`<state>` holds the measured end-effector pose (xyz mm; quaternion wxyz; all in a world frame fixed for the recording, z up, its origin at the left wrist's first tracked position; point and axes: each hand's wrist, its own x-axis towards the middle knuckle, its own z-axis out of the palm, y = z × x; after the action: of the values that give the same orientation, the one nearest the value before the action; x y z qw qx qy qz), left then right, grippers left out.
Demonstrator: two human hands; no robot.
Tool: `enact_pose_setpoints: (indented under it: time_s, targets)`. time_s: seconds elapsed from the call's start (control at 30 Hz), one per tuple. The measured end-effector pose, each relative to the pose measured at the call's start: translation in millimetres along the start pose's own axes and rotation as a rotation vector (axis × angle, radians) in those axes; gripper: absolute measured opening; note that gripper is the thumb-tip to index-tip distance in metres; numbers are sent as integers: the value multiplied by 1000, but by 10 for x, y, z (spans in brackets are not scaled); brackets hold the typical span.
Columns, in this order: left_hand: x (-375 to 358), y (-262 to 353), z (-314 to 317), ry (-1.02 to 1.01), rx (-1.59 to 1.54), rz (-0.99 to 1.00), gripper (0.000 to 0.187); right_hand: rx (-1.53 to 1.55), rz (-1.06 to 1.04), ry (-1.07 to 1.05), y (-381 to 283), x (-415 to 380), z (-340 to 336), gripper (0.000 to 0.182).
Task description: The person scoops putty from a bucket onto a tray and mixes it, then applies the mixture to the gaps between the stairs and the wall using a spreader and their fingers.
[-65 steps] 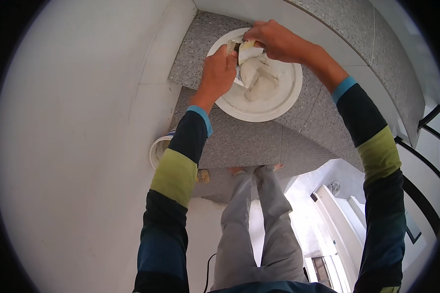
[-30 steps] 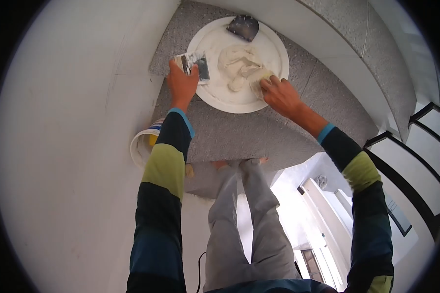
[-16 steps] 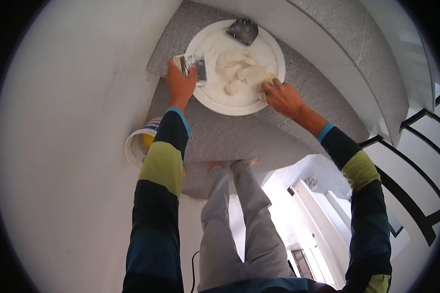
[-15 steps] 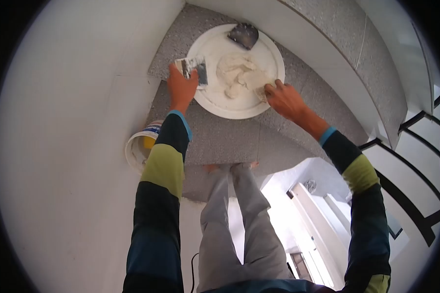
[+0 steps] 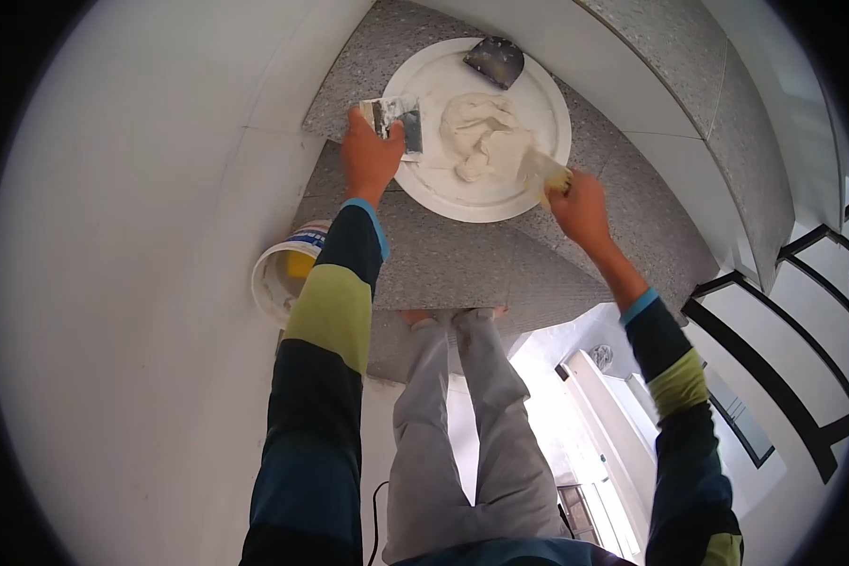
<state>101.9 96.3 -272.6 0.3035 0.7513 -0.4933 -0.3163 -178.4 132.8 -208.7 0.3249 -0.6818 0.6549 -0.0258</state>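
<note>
A round white tray (image 5: 434, 193) lies on the speckled grey stair, with a mound of cream-coloured putty (image 5: 481, 127) in its middle. My left hand (image 5: 373, 156) grips a flat, putty-smeared scraper (image 5: 412, 127) over the tray's left rim. At the right rim my right hand (image 5: 578, 208) is closed on a putty knife (image 5: 541, 170), its pale blade pointing at the putty. A dark, rounded plate-like piece (image 5: 495, 62) rests at the tray's far edge, away from both hands.
A white bucket (image 5: 275, 283) with something yellow inside stands left, by the white wall (image 5: 160, 236). Curved stair steps (image 5: 670, 75) rise at the upper right. Black metal railing (image 5: 774, 368) runs along the right, and the stair drops away below my feet.
My right hand has drawn the putty knife back from the putty, toward the tray's right rim. The left hand keeps its scraper at the left rim. The whole view has shifted slightly.
</note>
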Motion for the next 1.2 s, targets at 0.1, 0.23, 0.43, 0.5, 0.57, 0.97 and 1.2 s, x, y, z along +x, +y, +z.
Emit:
enact_pose_setpoints:
  time_s: [0.1,0.23,0.43,0.5,0.57,0.97,1.2]
  targets:
    - [1,-25,32,48,55,23,46,1001,756,-65,-91,-197,411,15]
    - [11,-75,34,24,-36,14,41,1350,755,43,-490,-13,848,22]
    - [27,-45,5,24,-1,7,41,1363,595,167,-807,126,494,22]
    - [17,-45,21,36,-58,59,40,1003,474,175,-823,178,334,20]
    - [16,-60,40,40,-60,67,41,206,202,235,-836,198,207,14]
    - [38,-60,77,55,-71,34,44,-751,-518,-116,-722,86,304,12]
    - [-8,-49,-15,-1,-50,29,42,-835,-598,-141,-624,75,531,15]
